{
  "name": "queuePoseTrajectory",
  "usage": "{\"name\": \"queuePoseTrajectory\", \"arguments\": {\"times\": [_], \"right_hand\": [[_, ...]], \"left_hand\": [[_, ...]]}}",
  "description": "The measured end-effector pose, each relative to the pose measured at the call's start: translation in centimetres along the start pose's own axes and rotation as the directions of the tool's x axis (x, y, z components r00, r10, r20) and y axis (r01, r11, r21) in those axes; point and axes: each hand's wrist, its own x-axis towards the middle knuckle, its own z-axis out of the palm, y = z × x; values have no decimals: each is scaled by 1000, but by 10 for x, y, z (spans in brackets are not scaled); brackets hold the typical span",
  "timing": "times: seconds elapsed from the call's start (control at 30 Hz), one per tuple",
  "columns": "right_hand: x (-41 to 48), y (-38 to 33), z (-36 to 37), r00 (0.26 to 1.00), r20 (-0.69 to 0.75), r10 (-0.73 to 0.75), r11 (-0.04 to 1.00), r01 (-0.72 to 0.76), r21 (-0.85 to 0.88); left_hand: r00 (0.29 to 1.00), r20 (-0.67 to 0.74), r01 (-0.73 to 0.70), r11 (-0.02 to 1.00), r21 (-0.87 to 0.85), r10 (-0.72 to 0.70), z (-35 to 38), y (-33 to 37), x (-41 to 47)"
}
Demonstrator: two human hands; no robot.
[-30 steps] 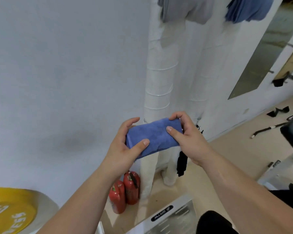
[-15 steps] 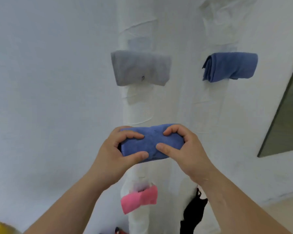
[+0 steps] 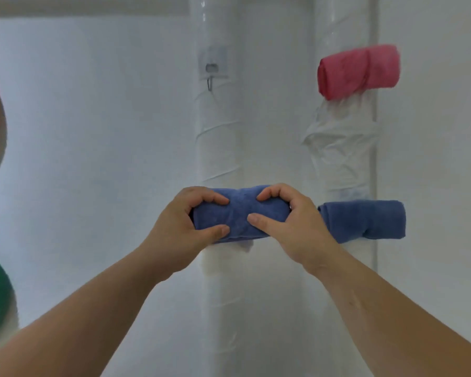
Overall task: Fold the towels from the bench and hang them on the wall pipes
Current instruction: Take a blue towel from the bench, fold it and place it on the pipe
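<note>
Head view has both your hands on the folded towel [image 3: 242, 213], pressed flat across the front of the left pipe [image 3: 218, 148], about halfway down what shows of it. Your left hand [image 3: 185, 227] pinches its left end, thumb below and fingers curled over the top. Your right hand [image 3: 291, 227] does the same at the right end, so the fold can't spring open while you seat it. Holding it level looks deliberate: it lines up with the blue towel [image 3: 365, 220] hung on the right pipe [image 3: 343, 148], just beside your right hand. A pink towel [image 3: 359, 70] hangs higher on that pipe, and a bare hook [image 3: 211, 73] sits high on the left pipe. Whether a hook lies behind your towel is hidden; I judge you're fixing it in place, not yet done.
</note>
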Motion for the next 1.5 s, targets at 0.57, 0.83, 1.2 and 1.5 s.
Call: {"name": "queuePoseTrajectory", "arguments": {"times": [0.57,0.83,1.2,1.5], "right_hand": [[216,-113,10,924,-36,-381,922,377,-88],[284,-119,26,931,-55,-360,930,354,-97],[294,-90,37,918,-87,-387,920,378,-99],[274,-70,38,943,-108,-314,949,316,8]], "left_hand": [[944,-163,-273,957,100,286,-91,79,194],[944,-184,-250,958,143,274,-107,77,255],[953,-244,-191,981,-16,181,-90,37,268],[969,-170,-191,979,-65,178,-89,30,253]]}}
